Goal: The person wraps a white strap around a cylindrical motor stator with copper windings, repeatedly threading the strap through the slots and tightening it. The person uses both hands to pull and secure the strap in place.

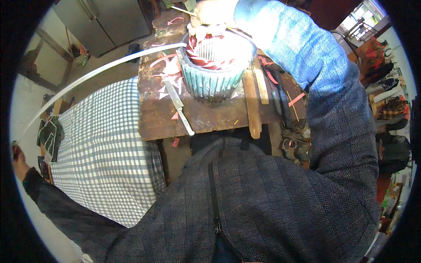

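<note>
Gripping the end of a long white strip (131, 57), the left hand (19, 163) is way out to the left, fingers closed. It looks small and dark there, so the finer hold is hard to see. Near the dark jacket (272, 197), a flat wooden stick (252, 107) pokes past the edge of the brown table (153, 120). A bump from the jacket might knock it off. A knife (173, 94) lies to its left, its handle close to the edge, so it could fall too if nudged. Farther in, the big ribbed ring (210, 83) stands on the table, with red wires (199, 58) inside. The white strip meets its rim on the left. Pulled too hard, the strip may catch there or rub the wires. The right hand (215, 15) is at the far rim. Bright light washes it out, so I cannot tell if it is open or gripping. That glare could also hide a loose wire. Way behind is a gray cabinet (96, 26).
</note>
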The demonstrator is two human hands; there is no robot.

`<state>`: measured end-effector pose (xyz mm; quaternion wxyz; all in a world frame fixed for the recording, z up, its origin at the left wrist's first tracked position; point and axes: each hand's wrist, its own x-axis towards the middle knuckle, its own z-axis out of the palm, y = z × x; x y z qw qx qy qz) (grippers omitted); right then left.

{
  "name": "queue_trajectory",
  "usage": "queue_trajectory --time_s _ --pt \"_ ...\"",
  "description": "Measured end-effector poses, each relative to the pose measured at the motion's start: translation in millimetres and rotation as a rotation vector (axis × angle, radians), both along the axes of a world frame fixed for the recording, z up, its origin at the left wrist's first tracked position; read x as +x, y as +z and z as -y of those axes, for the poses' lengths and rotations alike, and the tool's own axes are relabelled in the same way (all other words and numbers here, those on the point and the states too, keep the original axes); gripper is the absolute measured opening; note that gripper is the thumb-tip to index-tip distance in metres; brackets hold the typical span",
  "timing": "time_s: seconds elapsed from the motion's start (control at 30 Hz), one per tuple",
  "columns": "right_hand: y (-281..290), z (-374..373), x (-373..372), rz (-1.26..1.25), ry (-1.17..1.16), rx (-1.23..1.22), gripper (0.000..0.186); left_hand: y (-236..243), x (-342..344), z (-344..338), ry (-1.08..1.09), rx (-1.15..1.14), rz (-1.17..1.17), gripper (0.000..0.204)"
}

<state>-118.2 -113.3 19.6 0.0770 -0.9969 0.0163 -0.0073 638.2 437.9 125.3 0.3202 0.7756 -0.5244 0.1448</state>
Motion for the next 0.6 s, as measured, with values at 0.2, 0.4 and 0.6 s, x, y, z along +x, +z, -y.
queue_trajectory --time_s 0.2,0.4,0.6 --pt "-8.1 16.0 -34.2 -0.038 -0.396 0.363 0.022 -76.3 -257.6 183.8 -0.121 -0.491 -0.465 0.04" --pt "-36.2 -0.6 -60.6 0.07 -0.209 -0.013 0.023 -121.8 -595.8 365.2 -0.575 -0.193 0.203 0.052" --pt "-67.6 -34.2 -61.8 0.638 -0.011 0.501 0.023 -153.0 -641.3 422.0 -0.438 0.243 -0.069 0.048"
